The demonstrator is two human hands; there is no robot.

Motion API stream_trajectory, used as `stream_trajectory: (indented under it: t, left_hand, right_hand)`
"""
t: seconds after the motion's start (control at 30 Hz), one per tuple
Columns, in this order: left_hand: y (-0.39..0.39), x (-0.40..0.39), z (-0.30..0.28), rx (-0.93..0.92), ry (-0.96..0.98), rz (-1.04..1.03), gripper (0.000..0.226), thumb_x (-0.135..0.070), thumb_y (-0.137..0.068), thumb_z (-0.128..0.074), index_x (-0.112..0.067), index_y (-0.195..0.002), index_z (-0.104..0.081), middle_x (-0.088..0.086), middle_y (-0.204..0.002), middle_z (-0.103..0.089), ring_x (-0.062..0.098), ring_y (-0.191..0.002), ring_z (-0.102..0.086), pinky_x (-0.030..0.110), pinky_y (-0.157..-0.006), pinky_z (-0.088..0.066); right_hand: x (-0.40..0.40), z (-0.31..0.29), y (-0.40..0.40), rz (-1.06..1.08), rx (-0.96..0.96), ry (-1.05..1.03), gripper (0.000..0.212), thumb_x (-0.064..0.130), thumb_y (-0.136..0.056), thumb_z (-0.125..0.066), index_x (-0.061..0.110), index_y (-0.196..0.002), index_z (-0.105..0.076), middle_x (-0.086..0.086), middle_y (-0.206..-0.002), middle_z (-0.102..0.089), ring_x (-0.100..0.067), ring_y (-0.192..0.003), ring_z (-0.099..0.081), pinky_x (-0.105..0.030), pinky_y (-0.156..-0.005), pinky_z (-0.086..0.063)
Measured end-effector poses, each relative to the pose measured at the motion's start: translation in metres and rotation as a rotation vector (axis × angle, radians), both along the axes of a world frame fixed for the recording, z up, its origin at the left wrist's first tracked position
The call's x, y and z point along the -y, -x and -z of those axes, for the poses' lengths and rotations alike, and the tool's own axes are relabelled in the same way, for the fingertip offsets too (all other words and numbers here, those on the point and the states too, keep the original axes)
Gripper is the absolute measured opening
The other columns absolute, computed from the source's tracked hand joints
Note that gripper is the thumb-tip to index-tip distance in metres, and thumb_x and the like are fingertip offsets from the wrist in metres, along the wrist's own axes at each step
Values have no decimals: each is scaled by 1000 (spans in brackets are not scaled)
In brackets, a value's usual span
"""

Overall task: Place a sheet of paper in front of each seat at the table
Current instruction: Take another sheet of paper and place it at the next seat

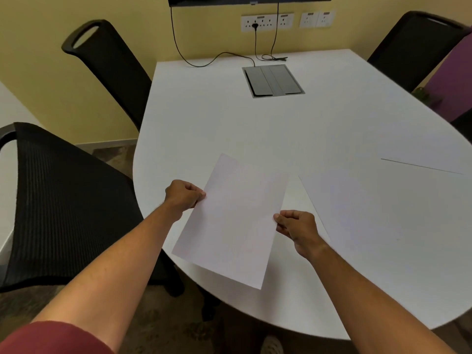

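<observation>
Black mesh chairs [63, 200] stand left of the white rounded worktop [229, 118]. The left hand [182, 196] and right hand [297, 227] pinch opposite edges of a white paper sheet [229, 223] over the near edge; two more sheets [383, 226] lie right.

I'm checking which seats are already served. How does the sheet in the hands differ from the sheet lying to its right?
The held sheet is pinched at its edges by the left hand and right hand; the lying sheet is untouched. The held sheet juts past the table edge; the lying sheet rests flat on it. The held sheet shows whole; the lying sheet's outline partly fades into the tabletop. Both are blank white.
</observation>
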State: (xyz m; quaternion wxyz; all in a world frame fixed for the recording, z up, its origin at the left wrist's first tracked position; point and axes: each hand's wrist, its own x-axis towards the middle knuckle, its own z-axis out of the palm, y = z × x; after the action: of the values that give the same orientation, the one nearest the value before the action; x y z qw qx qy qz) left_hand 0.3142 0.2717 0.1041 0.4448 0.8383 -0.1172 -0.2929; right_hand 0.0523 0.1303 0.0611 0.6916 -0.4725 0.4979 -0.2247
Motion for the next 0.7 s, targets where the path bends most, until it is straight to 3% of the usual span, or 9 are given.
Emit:
stream_trajectory:
  t: [0.23, 0.7]
  left_hand:
    - [-51, 21, 17, 18, -79, -8, 4, -2, -76, -78, -2, -77, -74, 10, -83, -74, 19, -75, -70, 25, -66, -56]
    - [-137, 62, 56, 57, -249, 28, 5, -2, -74, -77, -6, -72, -75, 2, -75, -72, 15, -74, -67, 19, -58, -49]
  right_hand:
    - [13, 18, -47, -10, 31, -66, 9, -2, -80, -75, 4, -84, -70, -14, -91, -70, -19, -81, -70, -20, -60, -57]
    - [10, 63, -124, 50, 10, -235, 9, -1, -80, -76, -2, -86, -71, -19, -93, -72, -23, -84, -72, -26, -66, -59]
